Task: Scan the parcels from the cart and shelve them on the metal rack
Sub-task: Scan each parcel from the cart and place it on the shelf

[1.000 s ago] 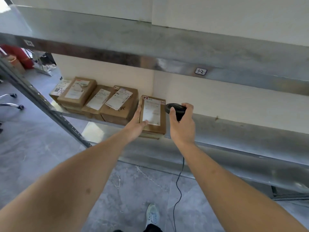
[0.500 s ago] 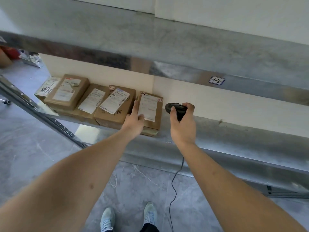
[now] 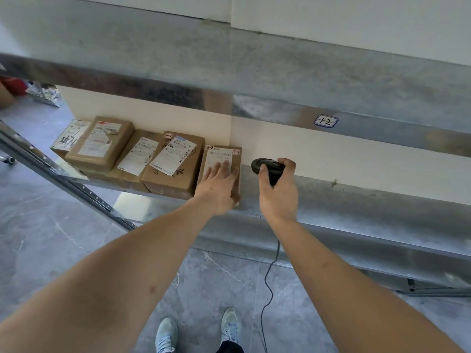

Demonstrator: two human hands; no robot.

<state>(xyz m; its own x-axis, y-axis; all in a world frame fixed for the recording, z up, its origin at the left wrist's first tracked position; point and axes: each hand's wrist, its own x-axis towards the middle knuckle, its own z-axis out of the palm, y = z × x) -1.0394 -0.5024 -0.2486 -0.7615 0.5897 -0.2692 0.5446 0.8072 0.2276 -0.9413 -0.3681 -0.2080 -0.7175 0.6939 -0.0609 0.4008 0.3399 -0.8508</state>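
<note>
A small brown parcel (image 3: 224,155) with a white label and red "2-2" stickers lies on the metal rack's middle shelf (image 3: 356,200), rightmost in a row of parcels. My left hand (image 3: 219,186) rests flat on top of it, fingers straight. My right hand (image 3: 277,192) grips a black corded barcode scanner (image 3: 265,168) just right of that parcel, above the shelf. Left of it sit a larger labelled box (image 3: 175,166), a flat parcel (image 3: 137,156) and another box (image 3: 102,142).
The upper shelf (image 3: 254,72) overhangs with a "1-2" tag (image 3: 326,121) on its edge. A slanted metal upright (image 3: 63,179) crosses at left. The scanner cable (image 3: 267,289) hangs to the grey floor by my shoes (image 3: 198,332). The shelf extends bare to the right.
My left hand slid from the parcel's left side onto its top, pushing it back against the neighbouring box. The scanner hand stayed almost still.
</note>
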